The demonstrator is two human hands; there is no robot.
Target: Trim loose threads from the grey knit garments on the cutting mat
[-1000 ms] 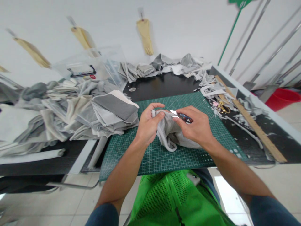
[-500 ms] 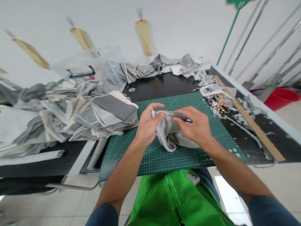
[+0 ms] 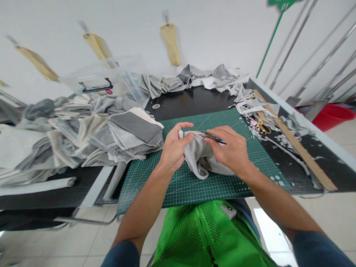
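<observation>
My left hand (image 3: 175, 146) pinches the edge of a light grey cloth (image 3: 198, 152) between thumb and fingers, with the index finger stretched out above it. In my right hand (image 3: 230, 144) is a small knife (image 3: 214, 137) with a slim metal blade and a dark patterned handle. Its blade points left and lies along the cloth's upper edge, close to my left thumb. The cloth hangs in loose folds over the green cutting mat (image 3: 150, 185), part of it behind my right hand. Whether the blade is cutting into the fabric cannot be seen.
Grey and white fabric pieces (image 3: 133, 128) are heaped on the left, before a clear plastic box (image 3: 105, 76). More cloth (image 3: 191, 76) lines the table's back. Scraps, gold-handled scissors (image 3: 263, 127) and a wooden ruler (image 3: 294, 139) lie right; a red bucket (image 3: 332, 116) stands beyond.
The knife has turned slightly in my right hand, its blade now looking narrower and darker than the bright flat seen earlier. Both hands and the cloth stay almost in place.
</observation>
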